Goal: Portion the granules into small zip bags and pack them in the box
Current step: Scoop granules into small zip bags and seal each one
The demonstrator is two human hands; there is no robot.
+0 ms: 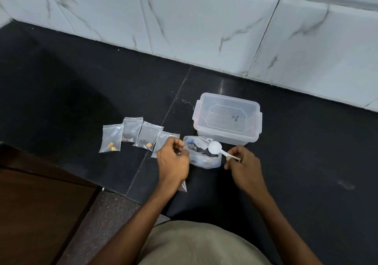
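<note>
On the black counter (286, 172), which runs back to the tiled wall (204, 19) and drops off at its near-left edge toward the brown surface (36, 203), we have wide bare stone to the right and behind for our arms to swing. The clear box (227, 117) stands just behind our hands with its lid on, so packing has not begun. Touching its front, the supply bag of dark granules (204, 154) lies open. To the left four small zip bags (131, 131) lie in an overlapping row, some showing dark and yellow bits. We judge we are in the portioning step: our right hand (243, 166) pinches the handle of the white scoop (214, 148), whose bowl hovers over the supply bag, and our left hand (173, 162) is curled round what looks like another small clear bag, a corner showing below the wrist. Next we need a level dip, then a steady tip into that narrow mouth, keeping clear of the near edge.
</note>
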